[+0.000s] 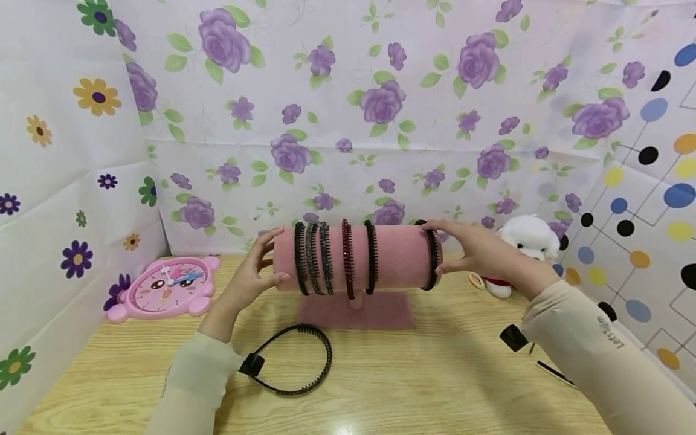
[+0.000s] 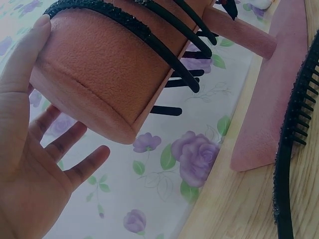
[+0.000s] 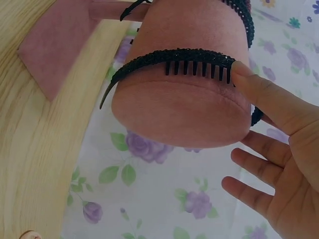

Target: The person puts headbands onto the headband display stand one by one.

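A pink padded headband stand [image 1: 399, 257] stands upright on its flat base, with several toothed headbands around its roll. Two of these are a dark red headband [image 1: 347, 257] and a black headband [image 1: 371, 257] near the middle. My left hand [image 1: 247, 284] holds the roll's left end, thumb on the near side and other fingers spread beyond it. At the right end, my right hand [image 1: 484, 251] pinches a black beaded headband [image 3: 184, 56]; its thumb presses beside the comb teeth. Another black headband [image 1: 328, 356] lies on the table, below the stand's base and beside the left wrist.
A pink cartoon clock [image 1: 168, 289] lies at the table's left. At the back right, a white plush dog [image 1: 524, 232] sits partly behind the right forearm. A thin black stick [image 1: 554, 373] lies near the right sleeve. Flower-patterned sheets [image 1: 337, 121] border the wooden table [image 1: 402, 386].
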Tool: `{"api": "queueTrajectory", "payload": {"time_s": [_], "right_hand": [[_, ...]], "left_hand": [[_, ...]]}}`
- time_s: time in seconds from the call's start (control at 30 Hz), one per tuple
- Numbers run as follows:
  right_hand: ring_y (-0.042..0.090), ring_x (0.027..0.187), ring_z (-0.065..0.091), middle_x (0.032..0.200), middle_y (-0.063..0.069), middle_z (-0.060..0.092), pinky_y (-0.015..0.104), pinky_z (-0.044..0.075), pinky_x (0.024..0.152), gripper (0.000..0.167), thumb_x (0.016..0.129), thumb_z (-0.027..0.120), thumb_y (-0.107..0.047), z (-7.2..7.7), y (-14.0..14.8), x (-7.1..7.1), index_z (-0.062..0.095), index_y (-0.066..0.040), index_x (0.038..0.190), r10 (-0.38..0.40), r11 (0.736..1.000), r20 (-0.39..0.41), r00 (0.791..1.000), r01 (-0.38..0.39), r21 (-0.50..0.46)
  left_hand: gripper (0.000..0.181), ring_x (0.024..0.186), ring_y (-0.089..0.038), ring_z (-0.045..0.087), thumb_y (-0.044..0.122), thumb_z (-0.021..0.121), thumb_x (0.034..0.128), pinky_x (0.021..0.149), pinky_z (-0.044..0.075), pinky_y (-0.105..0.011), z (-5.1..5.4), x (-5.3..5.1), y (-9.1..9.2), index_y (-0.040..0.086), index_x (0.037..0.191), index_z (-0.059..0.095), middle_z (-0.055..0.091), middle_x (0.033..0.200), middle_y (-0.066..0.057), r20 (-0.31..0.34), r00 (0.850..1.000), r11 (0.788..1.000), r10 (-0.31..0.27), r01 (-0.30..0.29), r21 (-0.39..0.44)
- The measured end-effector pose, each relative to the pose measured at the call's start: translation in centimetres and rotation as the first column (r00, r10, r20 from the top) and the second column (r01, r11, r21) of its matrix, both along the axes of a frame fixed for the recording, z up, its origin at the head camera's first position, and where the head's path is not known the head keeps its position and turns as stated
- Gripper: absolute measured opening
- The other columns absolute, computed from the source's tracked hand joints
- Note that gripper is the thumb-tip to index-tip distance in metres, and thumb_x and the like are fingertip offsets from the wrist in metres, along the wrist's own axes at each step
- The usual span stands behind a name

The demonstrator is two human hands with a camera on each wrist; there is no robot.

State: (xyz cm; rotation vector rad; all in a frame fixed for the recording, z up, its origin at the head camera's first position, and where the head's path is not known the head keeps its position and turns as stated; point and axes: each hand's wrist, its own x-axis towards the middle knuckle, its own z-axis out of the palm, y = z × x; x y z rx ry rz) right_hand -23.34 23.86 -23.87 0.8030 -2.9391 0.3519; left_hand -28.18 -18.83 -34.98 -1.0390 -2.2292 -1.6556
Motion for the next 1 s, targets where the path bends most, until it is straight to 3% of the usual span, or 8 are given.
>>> {"api": "queueTrajectory", "payload": {"time_s": [0.1,0.23,0.33,0.5,0.6,0.7,1.0], "right_hand": [[0.032,0.107,0.063,0.147,0.014,0.046,0.054,0.047,0.094,0.078,0.081,0.076,-0.036,-0.2,-0.2,-0.1,0.037,-0.024,0.147,-0.013,1.0,0.0,1.0,0.013,0.007],[0.021,0.084,0.066,0.147,0.013,0.046,0.05,0.049,0.09,0.077,0.082,0.075,-0.038,-0.3,-0.4,-0.2,0.036,-0.026,0.147,-0.034,0.999,0.014,0.999,0.034,0.015],[0.019,0.08,0.066,0.146,0.012,0.048,0.048,0.05,0.086,0.075,0.082,0.075,-0.038,-0.2,-0.7,-0.3,0.038,-0.025,0.146,-0.035,0.999,-0.002,0.999,0.035,0.026],[0.022,0.085,0.063,0.143,0.008,0.051,0.041,0.049,0.077,0.073,0.082,0.075,-0.039,-0.1,-1.4,-0.4,0.04,-0.028,0.144,-0.035,0.999,-0.01,0.999,0.036,0.026],[0.027,0.092,0.063,0.142,0.009,0.052,0.043,0.049,0.08,0.072,0.082,0.075,-0.039,-0.1,-1.8,-0.6,0.04,-0.028,0.144,-0.015,1.0,-0.006,1.0,0.015,0.013],[0.032,0.118,0.057,0.141,0.009,0.053,0.049,0.047,0.094,0.071,0.081,0.077,-0.036,-0.2,-2.2,-0.9,0.042,-0.026,0.142,0.017,1.0,-0.019,1.0,-0.017,-0.005],[0.031,0.117,0.058,0.136,0.007,0.057,0.049,0.046,0.096,0.069,0.079,0.078,-0.035,-0.4,-3.4,-1.6,0.045,-0.024,0.138,0.069,0.998,-0.062,0.996,-0.069,-0.001]], "left_hand": [[0.08,0.143,-0.043,0.022,0.009,0.069,0.0872,0.104,0.031,-0.06,0.0,0.0,0.0,0.016,0.152,0.023,0.017,0.16,-0.011,0.001,1.0,1.0,-0.004,0.004,0.0],[0.08,0.143,-0.043,0.022,0.009,0.069,0.0871,0.104,0.031,-0.06,0.0,0.0,0.1,0.017,0.152,0.023,0.017,0.16,-0.01,0.007,1.0,1.0,-0.007,0.007,0.001],[0.08,0.143,-0.042,0.022,0.009,0.069,0.0871,0.104,0.031,-0.06,0.1,-0.1,0.1,0.017,0.152,0.023,0.017,0.16,-0.009,0.008,1.0,1.0,-0.005,0.005,0.001],[0.08,0.143,-0.042,0.022,0.01,0.069,0.0876,0.104,0.031,-0.06,0.1,-0.1,0.1,0.018,0.152,0.023,0.016,0.16,-0.009,0.005,1.0,1.0,-0.005,0.005,-0.002],[0.08,0.143,-0.043,0.022,0.011,0.069,0.0877,0.104,0.031,-0.06,0.1,0.0,0.1,0.017,0.152,0.023,0.016,0.16,-0.01,0.007,1.0,1.0,-0.006,0.006,-0.001],[0.08,0.143,-0.043,0.021,0.011,0.069,0.0875,0.104,0.031,-0.06,0.1,0.0,0.1,0.017,0.152,0.023,0.016,0.16,-0.01,0.009,1.0,1.0,-0.005,0.005,0.001],[0.08,0.143,-0.043,0.021,0.009,0.069,0.0873,0.104,0.031,-0.061,0.0,0.0,0.0,0.017,0.152,0.023,0.016,0.16,-0.01,0.009,1.0,1.0,-0.002,0.002,0.001]]}}
